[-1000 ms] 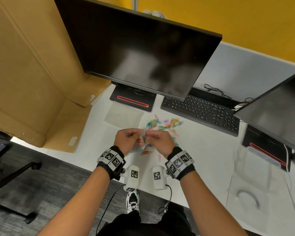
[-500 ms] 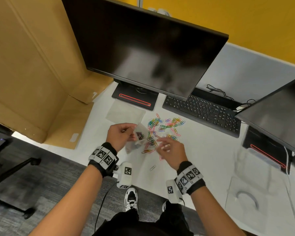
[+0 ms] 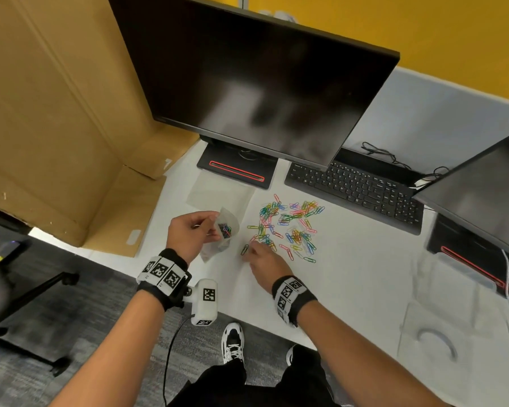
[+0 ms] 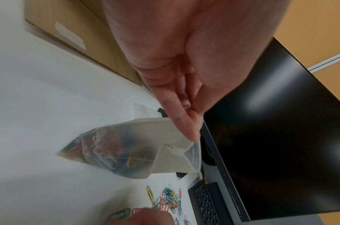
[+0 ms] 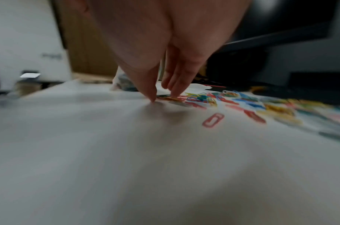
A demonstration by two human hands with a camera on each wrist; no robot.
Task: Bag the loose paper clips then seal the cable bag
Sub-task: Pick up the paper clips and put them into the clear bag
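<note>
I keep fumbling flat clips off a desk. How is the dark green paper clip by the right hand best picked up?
Take the dark green paper clip across its long sides, coming straight down from above with the right hand. It lies flat on the desk, clear of the pile, so probably tip one edge up first.

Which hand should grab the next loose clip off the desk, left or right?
Right. The right hand is empty and already down at the near edge of the clips, fingertips on the desk. The left hand is busy pinching the bag by its mouth.
</note>
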